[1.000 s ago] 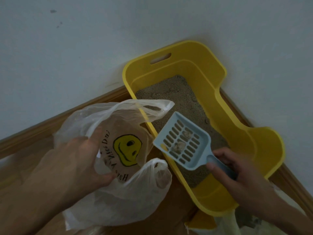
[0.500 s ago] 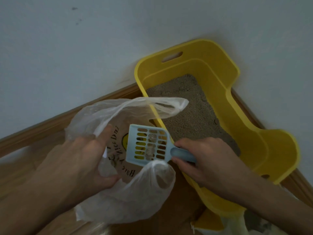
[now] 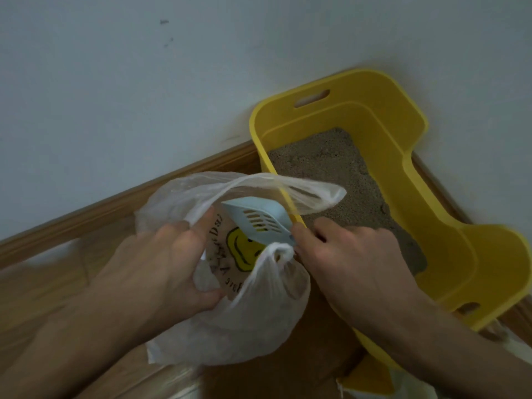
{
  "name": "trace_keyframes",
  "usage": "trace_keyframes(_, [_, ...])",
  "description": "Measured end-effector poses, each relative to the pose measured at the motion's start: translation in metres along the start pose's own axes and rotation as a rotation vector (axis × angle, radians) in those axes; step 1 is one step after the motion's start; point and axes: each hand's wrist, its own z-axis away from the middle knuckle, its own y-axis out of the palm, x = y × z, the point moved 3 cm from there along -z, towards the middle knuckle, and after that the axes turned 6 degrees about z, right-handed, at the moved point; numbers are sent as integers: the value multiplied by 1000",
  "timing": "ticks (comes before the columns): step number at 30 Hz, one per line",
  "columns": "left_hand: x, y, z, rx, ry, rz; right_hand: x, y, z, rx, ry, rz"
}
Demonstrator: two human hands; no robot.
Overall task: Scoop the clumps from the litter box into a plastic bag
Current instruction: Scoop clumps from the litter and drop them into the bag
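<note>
Now the right hand point(image 3: 354, 266), gripping the scoop point(image 3: 259, 223), is turning it face-down inside the plastic bag point(image 3: 259, 321) left of the litter box point(image 3: 426, 131), likely shedding clumps; the left hand point(image 3: 164, 269) is pinching the bag open.

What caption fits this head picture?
Right hand holds a tilted blue scoop inside the plastic bag gripped by the left hand.

Two hands are in view, the left hand point(image 3: 161, 272) and the right hand point(image 3: 354, 269). There is one clear plastic bag point(image 3: 244, 326), which has two loop handles, a far handle point(image 3: 302, 194) and a near handle point(image 3: 277, 251), and one yellow smiley face point(image 3: 239, 251) printed on it; there is also one pale blue slotted scoop point(image 3: 259, 217). One yellow litter box point(image 3: 414, 180) shows two cut-out grip slots in its rim, a far slot point(image 3: 312, 98) and a near slot point(image 3: 467, 308).
</note>
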Motion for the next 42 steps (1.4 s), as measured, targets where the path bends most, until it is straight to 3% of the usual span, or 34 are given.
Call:
trace_keyframes(12, [-4, 1, -5, -11, 36, -10, -33, -12, 37, -105, -71, -20])
trace_keyframes(22, [1, 9, -19, -53, 54, 58, -73, -19, 98, -92, 88, -165])
trace_keyframes(28, [1, 14, -28, -75, 87, 119, -115, -31, 123, 46, 469, -518])
trace_keyframes(34, [2, 16, -31, -86, 96, 101, -143, 6, 106, 323, 710, -398])
trace_keyframes(42, [2, 14, -32, -76, 78, 52, -167, 78, 78, 452, 739, -203])
